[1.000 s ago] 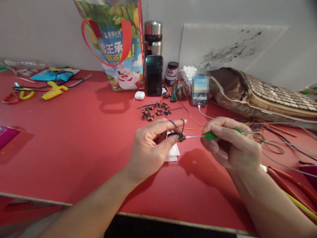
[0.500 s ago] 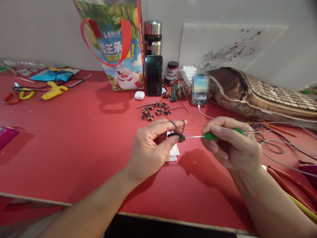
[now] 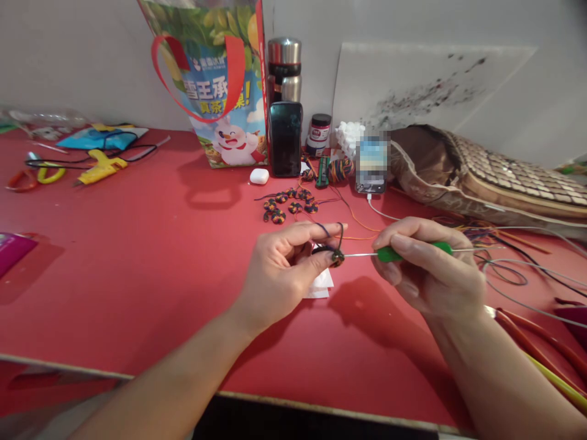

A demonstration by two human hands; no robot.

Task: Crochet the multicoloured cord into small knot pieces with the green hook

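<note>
My left hand [image 3: 287, 263] pinches a small dark multicoloured crochet piece [image 3: 338, 259] between thumb and fingers. A dark yarn strand [image 3: 340, 235] loops up over its raised index finger. My right hand [image 3: 431, 263] grips a crochet hook [image 3: 389, 253] by its green handle, held level. The hook's thin metal shaft points left and its tip meets the crochet piece, where I cannot make out the stitch. Beneath the left hand lies a white paper [image 3: 323, 282]. Beyond the hands rests a curled strip of crocheted multicoloured rounds [image 3: 293, 206].
A yarn ball [image 3: 340, 170], dark phone [image 3: 285, 140], white earbud case [image 3: 259, 176] and printed bag [image 3: 224, 91] stand behind. To the left lie a yellow glue gun [image 3: 101, 167] and scissors [image 3: 48, 173]. Cables and a quilted bag [image 3: 513, 159] fill the right; red-handled pliers [image 3: 536, 336] lie close to my right forearm.
Very little differs. The crochet piece has turned slightly in my left fingers, and the hook stays at it. The whole view has shifted a touch.
</note>
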